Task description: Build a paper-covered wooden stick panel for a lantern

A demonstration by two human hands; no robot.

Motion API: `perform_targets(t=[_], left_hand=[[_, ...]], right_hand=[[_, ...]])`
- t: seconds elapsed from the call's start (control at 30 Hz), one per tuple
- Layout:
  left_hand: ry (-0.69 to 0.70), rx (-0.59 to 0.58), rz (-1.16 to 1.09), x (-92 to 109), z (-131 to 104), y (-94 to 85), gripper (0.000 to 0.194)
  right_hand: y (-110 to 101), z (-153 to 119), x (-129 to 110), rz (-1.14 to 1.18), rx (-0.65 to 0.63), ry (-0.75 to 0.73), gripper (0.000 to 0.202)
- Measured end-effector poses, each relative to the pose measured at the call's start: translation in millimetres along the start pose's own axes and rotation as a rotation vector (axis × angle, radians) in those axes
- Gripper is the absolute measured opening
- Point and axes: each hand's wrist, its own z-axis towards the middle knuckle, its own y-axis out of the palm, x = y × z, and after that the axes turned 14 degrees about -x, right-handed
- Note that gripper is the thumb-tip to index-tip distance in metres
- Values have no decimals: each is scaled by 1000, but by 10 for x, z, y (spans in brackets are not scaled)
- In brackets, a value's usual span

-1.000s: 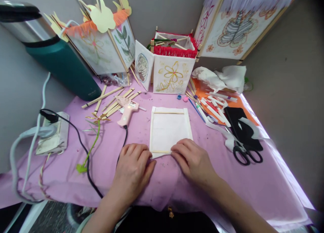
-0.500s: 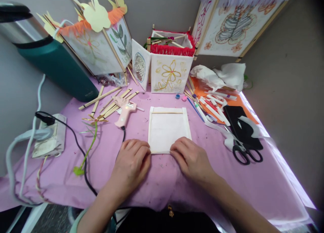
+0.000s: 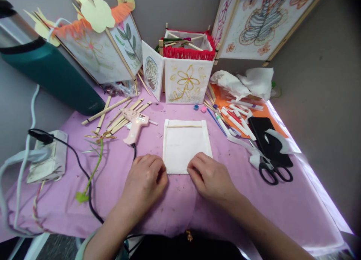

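A white square panel (image 3: 184,147) lies flat on the purple cloth, with a thin wooden stick (image 3: 184,126) along its far edge. My left hand (image 3: 148,177) is closed at the panel's near left corner, its fingertips curled and pressed together on the edge. At the near right corner my right hand (image 3: 210,175) pinches the same edge between thumb and fingers. A pink glue gun (image 3: 135,126) rests to the left, beyond my left hand.
Wooden sticks (image 3: 121,120) lie behind the glue gun. Decorated lanterns (image 3: 187,81) stand at the back. Black-handled scissors (image 3: 269,169), a black phone (image 3: 267,139) and markers (image 3: 234,122) are on the right. A green bottle (image 3: 56,79) and a power strip (image 3: 49,156) are on the left.
The camera view has shifted slightly, moving objects on the left a little leftward in the picture. Both hands remain at the panel's near corners.
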Motion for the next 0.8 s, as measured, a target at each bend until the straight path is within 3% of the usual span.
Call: perform_targets(t=[0.2, 0.33, 0.43, 0.57, 0.7, 0.8], left_hand=[[-59, -11, 19, -21, 30, 1, 8], [-76, 200, 18, 53, -73, 33, 10], [57, 293, 17, 174, -196, 133, 21], [240, 198, 57, 280, -282, 348, 38], [200, 142, 157, 294, -262, 458, 35], [190, 89, 207, 304, -230, 431, 33]], right_hand=[[-23, 33, -24, 4, -28, 57, 10], [-40, 36, -34, -2, -46, 64, 10], [-62, 34, -48, -8, -68, 72, 9], [-58, 35, -70, -22, -83, 78, 9], [-49, 32, -26, 9, -53, 56, 9], [-80, -17, 61, 161, 57, -45, 9]])
